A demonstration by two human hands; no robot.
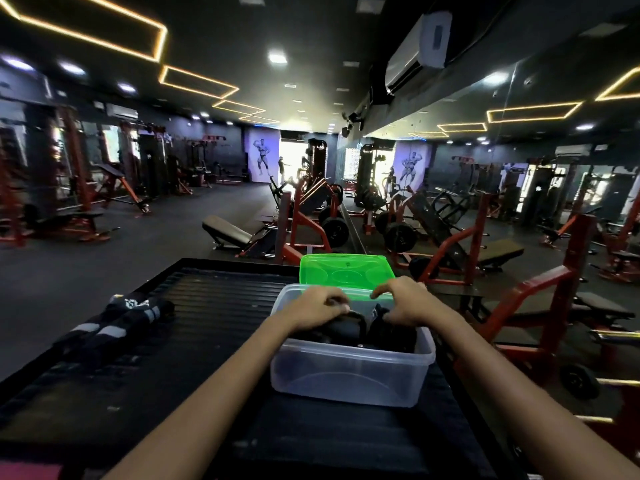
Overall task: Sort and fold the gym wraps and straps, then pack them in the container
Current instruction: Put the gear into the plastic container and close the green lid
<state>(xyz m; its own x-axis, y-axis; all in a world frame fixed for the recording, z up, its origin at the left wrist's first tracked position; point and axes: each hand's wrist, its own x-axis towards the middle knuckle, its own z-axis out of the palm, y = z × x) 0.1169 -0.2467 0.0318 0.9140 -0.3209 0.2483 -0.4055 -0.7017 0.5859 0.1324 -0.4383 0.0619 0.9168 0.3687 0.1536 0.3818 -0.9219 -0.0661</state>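
A clear plastic container (349, 372) stands on a black ribbed table (214, 317). Black straps (346, 332) lie folded inside it. Both hands reach into the container from above. My left hand (317, 308) has its fingers curled down onto the black straps on the left side. My right hand (407, 301) presses on a black bundle (391, 332) on the right side. Whether either hand grips or only pushes down is unclear. More black wraps with grey and white bands (117, 322) lie on the table to the left, apart from the container.
A green lid (346, 271) lies just behind the container at the table's far edge. Red and black gym machines and benches stand beyond the table and to the right. A pink patch shows at the bottom left corner.
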